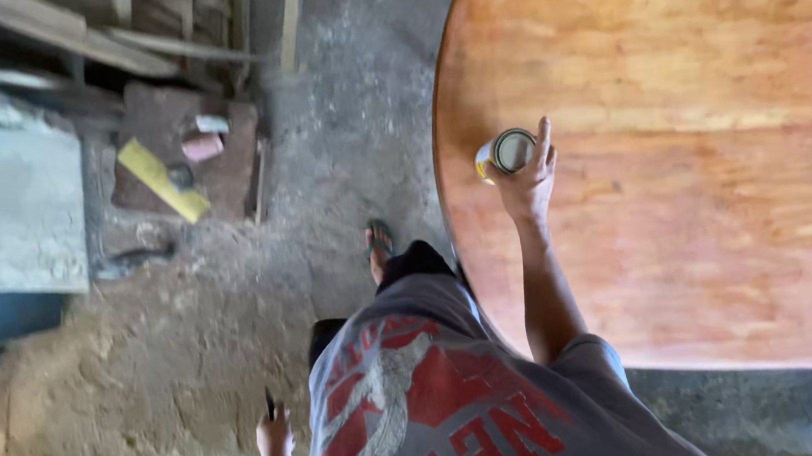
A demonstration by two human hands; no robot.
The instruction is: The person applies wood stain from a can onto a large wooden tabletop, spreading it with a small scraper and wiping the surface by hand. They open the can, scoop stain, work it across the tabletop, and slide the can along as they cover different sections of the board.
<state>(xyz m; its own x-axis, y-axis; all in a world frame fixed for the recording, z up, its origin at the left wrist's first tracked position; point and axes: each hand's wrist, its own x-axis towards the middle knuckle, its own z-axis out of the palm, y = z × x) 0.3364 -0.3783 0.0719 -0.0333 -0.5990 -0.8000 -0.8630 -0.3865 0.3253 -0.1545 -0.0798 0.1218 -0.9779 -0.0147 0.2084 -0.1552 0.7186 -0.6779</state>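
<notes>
Nearest, low at the side: left hand (274, 435) closed on a thin dark tool (270, 403). Farther out, right hand (527, 177) wrapped round a small tin can (507, 153), fingers clamped on it, standing upright near the edge of the rounded wooden tabletop (697, 127).

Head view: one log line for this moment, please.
right hand: grips can on wooden tabletop | left hand: holds thin dark tool at side
</notes>
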